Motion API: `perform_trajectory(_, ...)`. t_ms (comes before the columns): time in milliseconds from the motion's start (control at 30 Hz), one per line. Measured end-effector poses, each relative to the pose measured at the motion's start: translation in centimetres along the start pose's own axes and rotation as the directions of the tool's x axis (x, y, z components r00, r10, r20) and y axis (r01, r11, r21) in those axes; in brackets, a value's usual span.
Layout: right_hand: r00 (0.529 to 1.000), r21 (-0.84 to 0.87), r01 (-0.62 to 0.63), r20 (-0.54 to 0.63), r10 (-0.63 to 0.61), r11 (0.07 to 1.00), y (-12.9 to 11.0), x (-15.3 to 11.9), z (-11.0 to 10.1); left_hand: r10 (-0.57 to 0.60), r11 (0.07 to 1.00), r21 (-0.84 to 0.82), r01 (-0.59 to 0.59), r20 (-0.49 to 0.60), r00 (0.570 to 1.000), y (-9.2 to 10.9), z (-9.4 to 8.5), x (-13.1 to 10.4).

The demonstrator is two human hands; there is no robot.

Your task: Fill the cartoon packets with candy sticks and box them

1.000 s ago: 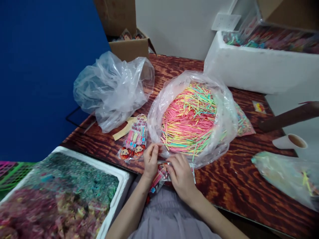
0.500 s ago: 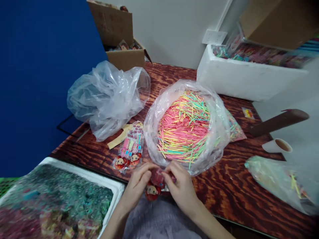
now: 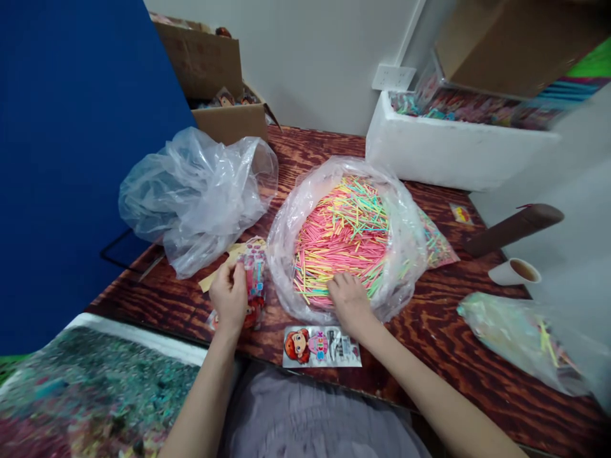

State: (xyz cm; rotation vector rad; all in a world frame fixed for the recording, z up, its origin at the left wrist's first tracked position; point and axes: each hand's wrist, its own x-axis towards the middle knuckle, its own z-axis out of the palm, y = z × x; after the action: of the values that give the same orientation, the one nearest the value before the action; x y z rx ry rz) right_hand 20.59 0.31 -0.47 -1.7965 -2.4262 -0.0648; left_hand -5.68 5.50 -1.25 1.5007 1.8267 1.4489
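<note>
My left hand (image 3: 230, 296) is closed at a small clear packet (image 3: 256, 280) with pink sticks and a red-haired cartoon figure. It is over a pile of similar packets at the table's front left; the fingertips are partly hidden. My right hand (image 3: 351, 304) reaches over the near rim of a large clear plastic bag (image 3: 286, 226), its fingers curled down onto thin pink, yellow and green sticks (image 3: 341, 235). Below that hand, a flat silver packet (image 3: 322, 347) printed with a red-haired cartoon girl lies at the table edge.
A crumpled clear bag (image 3: 198, 197) lies at the left, before an open cardboard box (image 3: 229, 122). White foam boxes stand at the back right (image 3: 453, 152) and front left (image 3: 143, 337). To the right are a paper cup (image 3: 506, 272), a brown tube (image 3: 518, 229) and another plastic bag (image 3: 515, 340).
My hands have parted from the packet they both held at the front. The left has moved to the packet pile, the right into the stick bag. The silver packet now shows on the table.
</note>
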Motion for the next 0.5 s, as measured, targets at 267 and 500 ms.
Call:
perform_trajectory(267,0.994,-0.145,0.103,0.056,-0.096,0.984,-1.2,1.1,0.8,0.200,0.922,0.330,-0.200,0.033,0.979,-2.0,2.4,1.2)
perform_trajectory(500,1.000,0.043,-0.008,0.006,0.007,0.999,0.9,1.0,0.4,0.221,0.926,0.307,-0.219,0.028,0.975,-0.5,0.3,-0.4)
